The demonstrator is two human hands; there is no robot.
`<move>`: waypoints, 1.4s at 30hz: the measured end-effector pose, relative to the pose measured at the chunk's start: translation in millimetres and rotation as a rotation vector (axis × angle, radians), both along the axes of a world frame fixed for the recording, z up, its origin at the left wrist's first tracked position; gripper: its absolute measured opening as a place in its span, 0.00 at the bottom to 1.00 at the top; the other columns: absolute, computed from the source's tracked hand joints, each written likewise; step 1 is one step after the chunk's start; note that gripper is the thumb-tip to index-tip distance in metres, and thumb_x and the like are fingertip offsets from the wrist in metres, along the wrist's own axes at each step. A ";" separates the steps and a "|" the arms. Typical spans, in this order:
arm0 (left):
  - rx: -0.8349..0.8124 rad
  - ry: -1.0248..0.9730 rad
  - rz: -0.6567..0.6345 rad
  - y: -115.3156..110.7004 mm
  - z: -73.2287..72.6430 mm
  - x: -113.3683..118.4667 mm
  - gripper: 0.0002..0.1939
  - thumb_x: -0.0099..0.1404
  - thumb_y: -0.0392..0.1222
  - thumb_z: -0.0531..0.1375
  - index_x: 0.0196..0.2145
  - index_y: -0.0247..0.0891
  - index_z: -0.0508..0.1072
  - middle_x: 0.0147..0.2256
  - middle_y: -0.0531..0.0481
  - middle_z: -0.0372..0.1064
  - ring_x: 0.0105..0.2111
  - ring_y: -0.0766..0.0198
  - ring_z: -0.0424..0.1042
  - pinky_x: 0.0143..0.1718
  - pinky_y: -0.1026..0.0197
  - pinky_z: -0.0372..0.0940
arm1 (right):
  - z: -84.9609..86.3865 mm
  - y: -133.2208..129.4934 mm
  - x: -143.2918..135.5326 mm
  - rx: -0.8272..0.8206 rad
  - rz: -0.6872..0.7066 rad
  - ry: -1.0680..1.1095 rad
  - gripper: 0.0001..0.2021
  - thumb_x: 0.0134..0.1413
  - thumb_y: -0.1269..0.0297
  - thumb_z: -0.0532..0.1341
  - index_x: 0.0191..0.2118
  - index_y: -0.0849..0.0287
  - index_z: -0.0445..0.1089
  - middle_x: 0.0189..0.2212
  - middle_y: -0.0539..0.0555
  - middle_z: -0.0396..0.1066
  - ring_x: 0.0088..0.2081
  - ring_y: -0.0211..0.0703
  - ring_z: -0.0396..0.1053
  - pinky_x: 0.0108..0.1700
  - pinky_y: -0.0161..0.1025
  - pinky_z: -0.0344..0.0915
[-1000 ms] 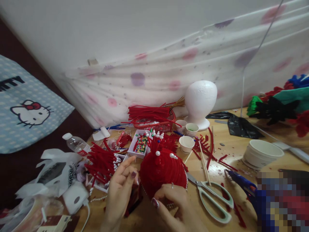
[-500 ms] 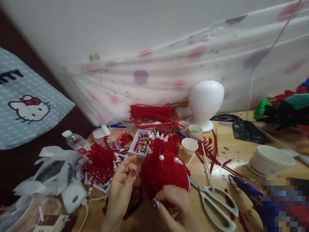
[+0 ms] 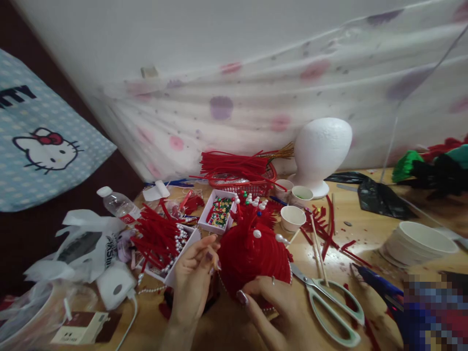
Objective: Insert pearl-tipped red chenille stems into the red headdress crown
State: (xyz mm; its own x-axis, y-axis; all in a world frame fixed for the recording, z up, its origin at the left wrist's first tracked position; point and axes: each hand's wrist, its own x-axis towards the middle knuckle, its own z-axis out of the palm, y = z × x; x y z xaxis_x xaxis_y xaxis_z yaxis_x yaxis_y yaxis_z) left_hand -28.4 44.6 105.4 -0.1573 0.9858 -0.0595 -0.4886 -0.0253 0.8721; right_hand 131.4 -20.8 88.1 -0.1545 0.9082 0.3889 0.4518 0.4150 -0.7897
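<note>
A domed red fuzzy headpiece point(image 3: 252, 258) stands before me, with white pearl beads on top and a pearl string along its lower edge. My left hand point(image 3: 193, 275) is raised at its left side, thumb and fingertips drawn together; anything between them is too small to make out. My right hand point(image 3: 272, 309) curls against the near side of the headpiece, thumb pointing left; its other fingertips are hidden. Bead-tipped red sprigs point(image 3: 252, 204) rise behind the dome. Left of my left hand, a white box point(image 3: 190, 239) holds red fuzzy stems point(image 3: 157, 239) and pearl strings.
Scissors point(image 3: 332, 312) lie on the right near a blue glue gun point(image 3: 380, 287). Farther back are a box of colored beads point(image 3: 219, 212), paper cups point(image 3: 292, 218), a red basket point(image 3: 241, 187) and a white foam head point(image 3: 321, 151). A bottle point(image 3: 119, 204) stands left.
My left hand's thumb and fingers have come together near the dome. My right hand stays at its near side. The whole view has shifted slightly.
</note>
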 end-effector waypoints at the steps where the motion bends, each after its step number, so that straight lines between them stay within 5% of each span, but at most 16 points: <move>1: -0.007 -0.013 -0.016 0.0 0.7 1.4 0.23 0.39 0.48 0.76 0.33 0.36 0.80 0.23 0.52 0.72 0.22 0.72 0.68 0.30 0.70 0.66 | -0.6 -0.8 -1.2 -0.020 0.001 0.016 0.08 0.62 0.63 0.56 0.34 0.55 0.70 0.27 0.50 0.73 0.28 0.36 0.70 0.25 0.29 0.62; 6: 0.023 -0.003 -0.136 -6.5 4.7 5.5 0.19 0.50 0.49 0.71 0.36 0.36 0.75 0.15 0.61 0.59 0.17 0.77 0.58 0.27 0.72 0.63 | -3.5 -5.0 -13.1 -0.048 -0.039 0.184 0.05 0.62 0.64 0.57 0.40 0.51 0.70 0.28 0.48 0.73 0.27 0.35 0.70 0.25 0.27 0.64; 11: 0.028 0.196 -0.340 -22.3 0.4 8.5 0.26 0.48 0.57 0.70 0.37 0.37 0.70 0.14 0.63 0.57 0.12 0.77 0.47 0.14 0.72 0.43 | -6.4 -3.6 -27.9 0.060 -0.056 0.368 0.21 0.61 0.66 0.59 0.58 0.44 0.60 0.28 0.45 0.72 0.26 0.35 0.70 0.27 0.28 0.66; 15: 0.058 0.299 -0.332 -34.3 -2.7 14.3 0.26 0.50 0.59 0.68 0.37 0.37 0.70 0.14 0.61 0.57 0.15 0.72 0.55 0.19 0.69 0.52 | -9.0 -5.9 -34.0 0.136 -0.086 0.373 0.10 0.62 0.65 0.58 0.46 0.46 0.71 0.28 0.48 0.69 0.28 0.37 0.69 0.29 0.31 0.66; 18: 0.084 0.376 -0.311 -34.3 -0.3 12.5 0.23 0.50 0.54 0.70 0.38 0.37 0.71 0.16 0.63 0.53 0.17 0.72 0.54 0.21 0.69 0.52 | -11.9 -10.7 -34.1 0.081 -0.081 0.391 0.05 0.63 0.64 0.56 0.37 0.52 0.69 0.26 0.48 0.63 0.27 0.36 0.65 0.28 0.32 0.63; 26: 0.068 0.317 -0.580 -19.6 8.8 -12.5 0.18 0.46 0.44 0.73 0.34 0.36 0.75 0.26 0.57 0.63 0.27 0.72 0.61 0.29 0.70 0.56 | -6.3 -9.6 -25.7 0.196 0.007 0.141 0.07 0.63 0.70 0.54 0.31 0.55 0.61 0.24 0.47 0.60 0.26 0.34 0.60 0.27 0.29 0.58; 33: -0.089 -0.024 -0.307 -9.8 2.3 -15.7 0.27 0.35 0.43 0.77 0.34 0.36 0.78 0.19 0.58 0.70 0.21 0.75 0.68 0.28 0.73 0.63 | -13.5 -12.7 -18.3 0.014 -0.033 0.495 0.17 0.67 0.64 0.50 0.24 0.57 0.59 0.18 0.47 0.59 0.21 0.35 0.59 0.23 0.33 0.55; 36: -0.058 -0.088 -0.326 -8.5 -1.5 -13.6 0.24 0.40 0.44 0.76 0.36 0.37 0.79 0.19 0.58 0.72 0.21 0.74 0.71 0.30 0.72 0.67 | -17.9 -13.1 -17.8 -0.065 -0.086 0.618 0.22 0.69 0.62 0.46 0.20 0.57 0.58 0.14 0.46 0.56 0.17 0.34 0.56 0.19 0.32 0.52; 42: 0.184 0.044 -0.416 -20.5 0.1 -8.2 0.18 0.53 0.42 0.71 0.42 0.39 0.76 0.25 0.55 0.78 0.31 0.69 0.77 0.41 0.69 0.69 | -7.7 -4.0 -26.3 -0.005 -0.042 0.297 0.18 0.65 0.58 0.54 0.24 0.58 0.65 0.18 0.48 0.64 0.20 0.34 0.62 0.24 0.31 0.57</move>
State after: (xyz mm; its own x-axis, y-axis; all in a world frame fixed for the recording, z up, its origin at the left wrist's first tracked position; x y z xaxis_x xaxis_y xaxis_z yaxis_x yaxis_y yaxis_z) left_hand -36.6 24.0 105.5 0.2562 0.9591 0.1201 -0.4521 0.0091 0.8919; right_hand 105.1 -24.7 80.5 0.0030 0.9133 0.4073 0.2175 0.3970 -0.8917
